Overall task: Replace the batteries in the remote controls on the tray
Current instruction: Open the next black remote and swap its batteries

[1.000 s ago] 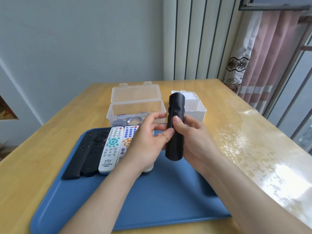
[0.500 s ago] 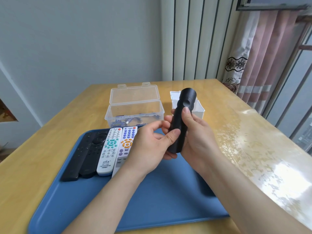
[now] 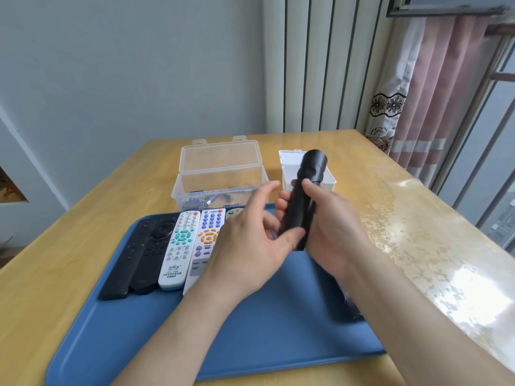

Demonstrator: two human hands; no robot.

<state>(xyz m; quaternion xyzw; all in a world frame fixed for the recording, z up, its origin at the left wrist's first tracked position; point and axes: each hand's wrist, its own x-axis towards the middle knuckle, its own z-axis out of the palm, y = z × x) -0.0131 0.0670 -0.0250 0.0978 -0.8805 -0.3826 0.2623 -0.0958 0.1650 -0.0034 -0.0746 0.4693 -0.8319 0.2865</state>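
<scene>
Wooden table beside a curtain; over the near-edge tray my right hand grips a remote, left hand loosely spread.

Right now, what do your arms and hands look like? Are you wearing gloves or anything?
No gloves. The left hand and right hand are bare, with no rings that show. The left arm and right arm are bare too: no sleeves, watch or bracelet in view.

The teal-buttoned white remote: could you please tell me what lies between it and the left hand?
Head view: a white remote with orange and blue buttons lies there, partly behind the left hand.
</scene>
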